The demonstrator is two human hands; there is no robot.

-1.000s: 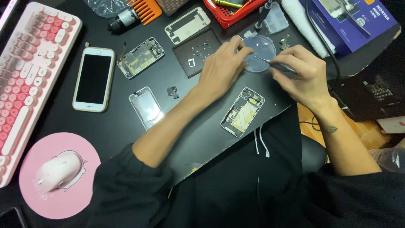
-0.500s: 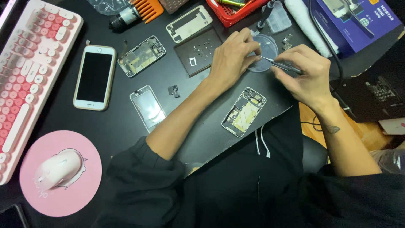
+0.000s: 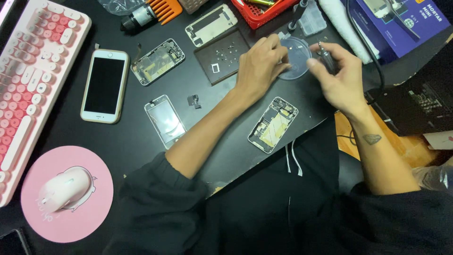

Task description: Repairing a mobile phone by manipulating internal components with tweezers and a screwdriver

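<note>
Right hand [image 3: 340,78] near blue box [image 3: 401,23]

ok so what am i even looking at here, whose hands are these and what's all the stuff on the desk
This is one picture from a camera worn on a person's head, looking down at their own two bare hands over a black desk. The left hand rests its fingers on the edge of a small clear round dish. The right hand holds a thin metal tool beside that dish. Just below the hands lies an opened phone body with its insides showing. Further left are another opened phone body, a loose screen panel, a whole white phone, a pink keyboard and a pink mouse. A dark square mat holds tiny screws.
</note>
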